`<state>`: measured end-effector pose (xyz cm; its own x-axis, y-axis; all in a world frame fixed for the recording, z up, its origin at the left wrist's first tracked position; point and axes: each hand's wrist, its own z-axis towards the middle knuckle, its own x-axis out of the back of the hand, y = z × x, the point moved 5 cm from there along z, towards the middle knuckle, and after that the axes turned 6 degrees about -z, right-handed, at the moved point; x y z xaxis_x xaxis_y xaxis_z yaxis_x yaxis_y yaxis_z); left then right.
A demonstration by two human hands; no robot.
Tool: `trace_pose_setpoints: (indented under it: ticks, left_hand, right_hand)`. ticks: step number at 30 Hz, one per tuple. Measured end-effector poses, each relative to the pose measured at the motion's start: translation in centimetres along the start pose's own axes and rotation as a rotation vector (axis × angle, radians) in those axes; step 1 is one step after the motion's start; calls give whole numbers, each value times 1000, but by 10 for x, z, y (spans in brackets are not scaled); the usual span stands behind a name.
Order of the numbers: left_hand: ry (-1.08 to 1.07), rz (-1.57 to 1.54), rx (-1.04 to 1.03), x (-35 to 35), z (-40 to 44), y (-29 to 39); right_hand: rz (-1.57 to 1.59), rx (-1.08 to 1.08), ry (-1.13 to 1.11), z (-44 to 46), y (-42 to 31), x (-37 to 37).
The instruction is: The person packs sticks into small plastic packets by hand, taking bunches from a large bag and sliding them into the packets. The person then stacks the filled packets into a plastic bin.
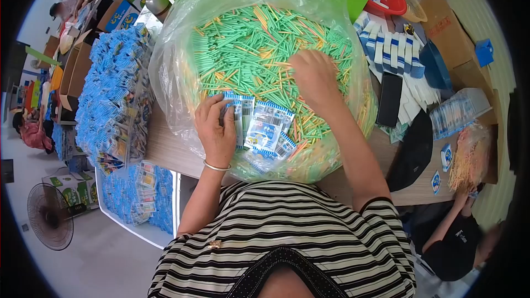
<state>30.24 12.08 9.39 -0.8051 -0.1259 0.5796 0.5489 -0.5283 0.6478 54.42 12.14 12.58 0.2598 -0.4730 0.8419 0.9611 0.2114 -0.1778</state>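
Note:
A large clear plastic bag [171, 38] lies open in front of me, full of thin green, yellow and pink sticks [237, 49]. My left hand [215, 129] is closed at the left edge of a blue-and-white printed packet [240, 111], thumb and fingers around its upper side. Beside it, more packets [265, 127] overlap on top of the sticks. My right hand [316, 80] reaches down into the pile with its fingers curled together. Its fingertips are among the sticks, and what they pinch is hidden.
Stacked blue packets [113, 94] rise on the left, above a white bin [171, 209] of more packets. On the right lie a dark phone [390, 99], a black cap [411, 152] and white-and-blue bundles [395, 52]. A fan [51, 215] stands lower left. Other people work at both sides.

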Motion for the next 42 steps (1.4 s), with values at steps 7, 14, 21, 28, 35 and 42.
trace_pose_setpoints:
  ticks: [7,14,21,28,35,42]
  left_hand:
    - [4,13,7,2,0,0]
    - [-13,18,-19,-2,-1,0]
    - [-35,14,29,1,2,4]
    - [67,174,-134,15,10,31]
    - [-222,-690,318,-40,25,42]
    - [-383,-967,524,-86,57,50]
  right_hand:
    - [-122,-76,-431,-12,21,-38]
    - [-134,-179,-606,1,17,-20]
    - [-149,-167,-693,-2,21,-50]
    - [330,-498,-547,-22,42,-30]
    - [926,-468,-404,-35,26,-14]
    - [1228,-558,-412,-45,3,-22]
